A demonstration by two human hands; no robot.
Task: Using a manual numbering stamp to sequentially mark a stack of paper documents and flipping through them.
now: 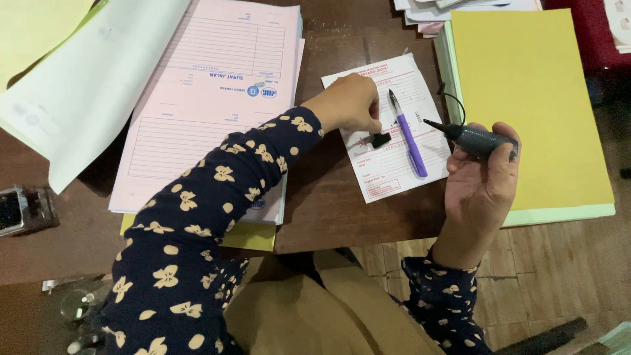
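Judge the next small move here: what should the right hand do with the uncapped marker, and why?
Probably bring the right hand with the dark grey uncapped marker toward the small black cap pinched by the left hand on the white printed slip. The tip is bare and points at the cap, so recapping seems likely.

A small form [388,131] lies on the desk [328,210] near the middle, and a pen [407,135] lies on it. The left hand [351,105] rests on the form's left part, just beside a small cap [381,139] that sits on the form too. To the right, the right hand [476,181] holds a marker [470,137] over the form's right edge. Right of that sits a stack of paper [532,112]. Left of the form lies a pad of forms [210,98], and further left a loose sheet [92,85]. An ink pad [23,209] sits at the desk's far left edge.
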